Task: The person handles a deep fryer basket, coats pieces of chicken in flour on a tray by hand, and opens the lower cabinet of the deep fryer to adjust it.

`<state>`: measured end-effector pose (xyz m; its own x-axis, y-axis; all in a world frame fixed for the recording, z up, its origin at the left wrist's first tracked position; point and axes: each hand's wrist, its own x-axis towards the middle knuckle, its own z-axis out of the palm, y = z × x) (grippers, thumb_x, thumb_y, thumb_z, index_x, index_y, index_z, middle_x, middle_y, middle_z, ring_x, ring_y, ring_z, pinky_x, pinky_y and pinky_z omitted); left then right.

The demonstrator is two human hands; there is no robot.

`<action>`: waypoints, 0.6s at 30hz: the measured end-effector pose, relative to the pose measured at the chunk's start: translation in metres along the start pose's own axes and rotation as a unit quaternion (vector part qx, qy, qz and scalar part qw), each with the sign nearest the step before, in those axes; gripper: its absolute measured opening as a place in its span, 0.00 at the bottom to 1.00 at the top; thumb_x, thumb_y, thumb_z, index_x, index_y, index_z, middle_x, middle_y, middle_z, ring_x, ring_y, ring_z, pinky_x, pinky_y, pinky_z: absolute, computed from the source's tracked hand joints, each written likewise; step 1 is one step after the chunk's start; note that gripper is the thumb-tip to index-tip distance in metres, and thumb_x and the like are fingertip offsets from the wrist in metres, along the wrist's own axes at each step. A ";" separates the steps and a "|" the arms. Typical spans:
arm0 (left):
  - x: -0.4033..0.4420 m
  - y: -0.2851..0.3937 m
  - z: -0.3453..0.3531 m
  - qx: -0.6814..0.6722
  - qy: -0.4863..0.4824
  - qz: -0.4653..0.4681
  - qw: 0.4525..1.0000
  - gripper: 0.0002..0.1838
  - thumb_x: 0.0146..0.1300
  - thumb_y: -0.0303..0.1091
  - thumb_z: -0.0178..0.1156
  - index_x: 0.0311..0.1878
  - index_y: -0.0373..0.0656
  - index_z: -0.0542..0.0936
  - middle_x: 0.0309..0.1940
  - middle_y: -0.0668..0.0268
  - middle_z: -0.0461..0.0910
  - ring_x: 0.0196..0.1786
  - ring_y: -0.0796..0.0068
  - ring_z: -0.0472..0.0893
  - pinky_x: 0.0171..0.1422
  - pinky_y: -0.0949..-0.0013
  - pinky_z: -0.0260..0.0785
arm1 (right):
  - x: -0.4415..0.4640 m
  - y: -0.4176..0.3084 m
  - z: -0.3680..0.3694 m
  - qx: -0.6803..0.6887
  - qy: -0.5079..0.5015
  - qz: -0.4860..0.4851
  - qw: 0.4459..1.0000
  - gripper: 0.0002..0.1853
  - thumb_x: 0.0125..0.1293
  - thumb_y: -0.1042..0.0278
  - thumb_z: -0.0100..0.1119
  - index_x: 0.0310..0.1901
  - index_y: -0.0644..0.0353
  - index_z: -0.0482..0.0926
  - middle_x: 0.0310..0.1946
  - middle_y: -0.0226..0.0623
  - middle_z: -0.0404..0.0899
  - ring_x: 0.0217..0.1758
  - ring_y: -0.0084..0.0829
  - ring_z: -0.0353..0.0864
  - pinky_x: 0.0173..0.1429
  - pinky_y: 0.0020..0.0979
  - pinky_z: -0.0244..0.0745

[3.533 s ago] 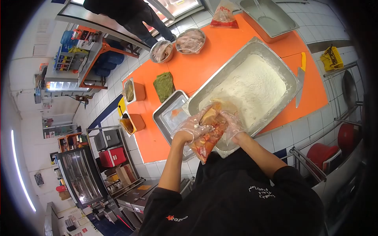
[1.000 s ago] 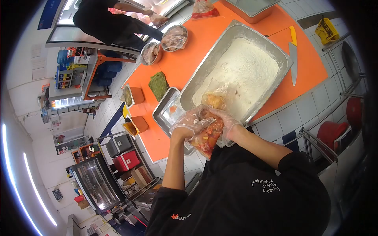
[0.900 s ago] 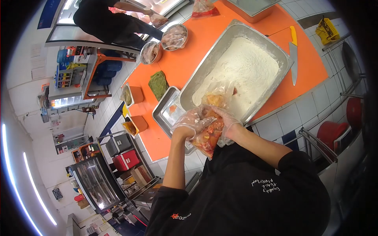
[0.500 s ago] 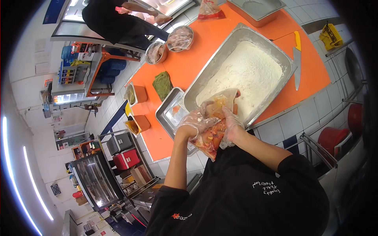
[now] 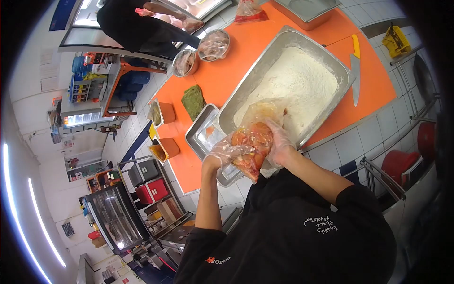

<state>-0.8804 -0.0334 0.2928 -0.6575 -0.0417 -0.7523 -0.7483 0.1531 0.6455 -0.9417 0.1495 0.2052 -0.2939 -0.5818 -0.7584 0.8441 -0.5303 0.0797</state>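
Observation:
A clear plastic bag of raw, reddish-orange marinated meat (image 5: 254, 142) hangs between my hands, over the near edge of a deep metal pan (image 5: 231, 102). White flour (image 5: 302, 80) lies heaped inside that pan. My left hand (image 5: 226, 152), in a clear plastic glove, grips the bag's left side near its lower part. On the opposite side my right hand (image 5: 280, 142), gloved too, holds the bag with the thumb across its upper part. The bag's loose upper end leans over the flour. A shallow metal tray (image 5: 194, 137) is partly hidden behind my left hand.
On the orange table (image 5: 189, 173) are a knife with a yellow handle (image 5: 355, 71), a green sponge-like pad (image 5: 193, 102), small containers (image 5: 166, 147), plastic-covered bowls (image 5: 213, 46) and another metal pan (image 5: 307, 10). A person in dark clothes (image 5: 137, 26) bends at a lit chiller.
My left hand has slid down and left along the bag, so more of the meat shows. My right hand stays on its side of the bag.

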 end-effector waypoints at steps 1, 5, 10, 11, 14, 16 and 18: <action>-0.001 -0.001 -0.001 0.000 -0.002 0.000 1.000 0.42 0.59 0.40 0.79 0.74 0.40 0.72 0.61 0.61 0.83 0.60 0.71 0.81 0.66 0.65 0.74 | -0.015 -0.002 0.012 -0.039 -0.008 -0.016 0.999 0.26 0.74 0.58 0.66 0.70 0.52 0.70 0.63 0.35 0.79 0.62 0.36 0.83 0.64 0.47 0.82; -0.013 0.004 -0.002 -0.014 0.057 0.005 0.998 0.39 0.59 0.41 0.78 0.71 0.41 0.75 0.59 0.62 0.83 0.59 0.71 0.81 0.64 0.64 0.75 | -0.010 0.009 0.002 -0.097 -0.129 -0.065 0.985 0.30 0.69 0.70 0.71 0.70 0.52 0.70 0.62 0.35 0.79 0.63 0.34 0.83 0.64 0.41 0.82; -0.009 0.002 -0.008 0.008 0.085 0.009 0.996 0.36 0.61 0.43 0.77 0.70 0.42 0.77 0.59 0.63 0.84 0.59 0.71 0.81 0.63 0.65 0.75 | -0.007 0.019 -0.012 -0.176 -0.145 -0.012 0.974 0.28 0.70 0.74 0.70 0.69 0.59 0.70 0.59 0.37 0.81 0.62 0.33 0.83 0.65 0.34 0.81; -0.004 -0.005 -0.013 0.047 0.078 0.015 0.996 0.35 0.62 0.44 0.76 0.70 0.42 0.76 0.59 0.63 0.84 0.58 0.71 0.81 0.63 0.65 0.75 | -0.002 0.021 -0.016 -0.177 -0.146 -0.010 0.973 0.28 0.70 0.74 0.70 0.69 0.59 0.70 0.59 0.37 0.81 0.62 0.33 0.83 0.65 0.34 0.81; -0.005 -0.005 -0.009 0.056 0.066 0.022 0.996 0.34 0.64 0.44 0.74 0.71 0.42 0.76 0.59 0.63 0.84 0.58 0.71 0.81 0.63 0.64 0.75 | 0.010 0.027 -0.030 -0.165 -0.152 0.027 0.974 0.25 0.71 0.72 0.70 0.66 0.66 0.73 0.59 0.40 0.81 0.62 0.32 0.82 0.65 0.34 0.81; -0.007 0.000 -0.004 0.030 0.056 0.026 0.998 0.34 0.65 0.44 0.74 0.71 0.42 0.75 0.60 0.63 0.83 0.58 0.71 0.81 0.64 0.64 0.75 | 0.009 0.032 -0.035 -0.148 -0.141 0.006 0.979 0.23 0.72 0.71 0.69 0.63 0.69 0.75 0.58 0.42 0.82 0.60 0.32 0.83 0.63 0.34 0.82; -0.009 0.004 -0.002 0.026 0.050 -0.016 0.998 0.33 0.67 0.43 0.72 0.72 0.41 0.75 0.60 0.63 0.83 0.59 0.71 0.81 0.64 0.65 0.75 | 0.006 0.032 -0.037 -0.166 -0.128 0.003 0.978 0.23 0.72 0.70 0.69 0.64 0.69 0.74 0.58 0.42 0.82 0.59 0.32 0.83 0.62 0.33 0.82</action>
<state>-0.8778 -0.0340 0.3026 -0.6406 -0.1445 -0.7542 -0.7653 0.2013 0.6114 -0.8997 0.1523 0.1790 -0.3552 -0.7427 -0.5677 0.9327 -0.3221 -0.1623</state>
